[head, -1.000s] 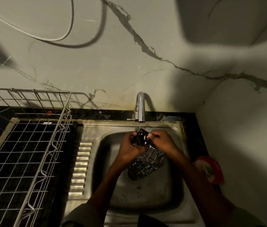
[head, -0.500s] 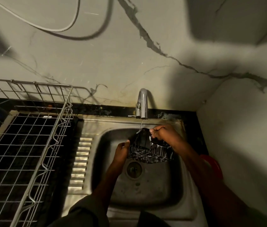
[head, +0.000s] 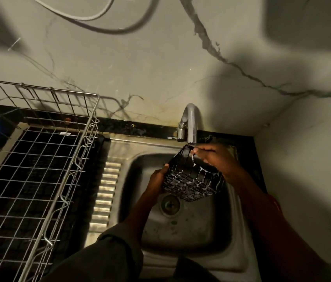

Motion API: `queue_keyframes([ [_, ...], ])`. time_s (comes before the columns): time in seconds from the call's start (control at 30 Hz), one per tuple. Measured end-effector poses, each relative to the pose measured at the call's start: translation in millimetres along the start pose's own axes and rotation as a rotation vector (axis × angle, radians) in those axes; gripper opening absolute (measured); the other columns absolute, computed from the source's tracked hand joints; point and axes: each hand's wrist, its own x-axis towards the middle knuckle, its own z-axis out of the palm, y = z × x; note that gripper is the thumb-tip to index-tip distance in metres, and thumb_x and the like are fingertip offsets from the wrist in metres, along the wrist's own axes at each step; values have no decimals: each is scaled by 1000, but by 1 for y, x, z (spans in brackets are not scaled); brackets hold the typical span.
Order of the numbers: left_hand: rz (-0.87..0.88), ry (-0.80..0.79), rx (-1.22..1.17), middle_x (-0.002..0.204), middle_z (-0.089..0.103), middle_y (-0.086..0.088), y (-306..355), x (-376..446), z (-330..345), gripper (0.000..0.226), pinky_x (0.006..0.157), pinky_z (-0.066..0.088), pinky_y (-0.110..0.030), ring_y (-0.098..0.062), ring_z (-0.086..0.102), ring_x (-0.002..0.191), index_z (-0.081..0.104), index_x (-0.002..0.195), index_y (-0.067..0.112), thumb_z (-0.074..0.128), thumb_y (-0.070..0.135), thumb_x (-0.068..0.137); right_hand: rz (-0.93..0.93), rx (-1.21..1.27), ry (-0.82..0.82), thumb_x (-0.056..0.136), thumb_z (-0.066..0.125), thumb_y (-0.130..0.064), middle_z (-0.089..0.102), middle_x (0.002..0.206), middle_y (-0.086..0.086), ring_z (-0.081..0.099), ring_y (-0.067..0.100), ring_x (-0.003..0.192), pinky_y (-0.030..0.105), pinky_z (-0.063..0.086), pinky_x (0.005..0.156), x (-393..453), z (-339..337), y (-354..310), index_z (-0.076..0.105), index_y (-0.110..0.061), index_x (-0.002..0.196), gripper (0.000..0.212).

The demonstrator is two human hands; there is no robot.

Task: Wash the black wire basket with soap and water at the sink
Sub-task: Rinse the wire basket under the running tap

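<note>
Basket (head: 191, 178) held over steel sink (head: 191, 231), under tap (head: 190, 123).
Left hand (head: 157, 181) grips its side; right hand (head: 214, 157) pinches its rim; cracked wall (head: 160, 68) behind.

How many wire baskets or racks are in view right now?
2. The small black wire basket is held by both hands over the steel sink, under the tap; the large silver wire dish rack sits left of it.

We are holding the black wire basket (head: 191, 180) tilted above the sink (head: 191, 231) basin — suds are clinging to its wires — directly beneath the tap (head: 190, 123).
</note>
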Motion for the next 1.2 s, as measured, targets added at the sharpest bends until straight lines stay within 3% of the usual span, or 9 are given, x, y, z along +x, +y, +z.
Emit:
queue_keyframes([
  [0.2,100,-15,38,93,74,3,3,-1,11,30,55,52,-15,-4,69,76,70,118,12,58,37,105,-27,9,118,91,75,-25,67,72,-16,60,-7,63,18,46,70,-7,-11,11,76,-18,112,23],
  [0.27,157,-13,42,99,75,2,1,1,10,35,57,54,-13,1,72,72,69,126,8,62,33,104,-51,-8,147,89,76,-29,73,81,-15,66,-8,76,27,51,79,-10,-14,15,78,-23,108,20],
  [0.37,218,-11,82,107,76,-6,4,1,13,37,55,52,-10,7,69,64,68,130,4,67,27,102,-92,-36,178,88,74,-36,77,99,-10,72,8,96,39,56,93,-16,-20,22,78,-27,107,21],
  [0.53,282,-30,153,95,73,0,14,1,22,33,49,45,-9,9,65,58,69,126,3,70,23,99,-119,32,239,92,73,-23,77,101,-6,71,6,96,34,55,95,-27,-31,23,77,-22,108,16],
  [0.67,297,-71,173,99,75,-2,20,-6,29,22,53,48,-12,5,70,66,68,117,15,72,25,98,-146,120,257,91,74,-17,76,95,-10,71,0,88,25,54,88,-40,-36,22,76,-27,101,15],
  [0.77,306,-139,137,107,78,-1,19,-7,32,22,65,54,-20,-8,74,89,70,119,21,72,26,98,-157,169,248,89,76,-16,78,91,-9,73,5,90,24,54,87,-47,-39,25,77,-33,94,18],
  [0.93,167,-161,-91,131,70,-8,21,4,33,34,100,50,-42,-28,63,122,65,133,22,51,36,106,-127,237,209,89,76,-16,79,86,2,73,8,82,15,55,75,-64,-36,30,81,-20,88,6],
  [1.1,-131,-220,-87,132,64,-15,33,17,22,67,85,53,-46,-36,60,120,61,137,20,51,71,95,-134,276,266,91,73,-24,72,70,11,66,9,66,11,49,65,-69,-36,37,75,-4,73,27],
  [1.2,-240,-247,-102,130,67,-21,32,19,8,61,96,55,-55,-41,62,122,65,133,15,60,62,95,-161,293,249,91,71,-28,62,63,19,55,15,59,14,43,57,-68,-37,38,69,1,68,38],
])
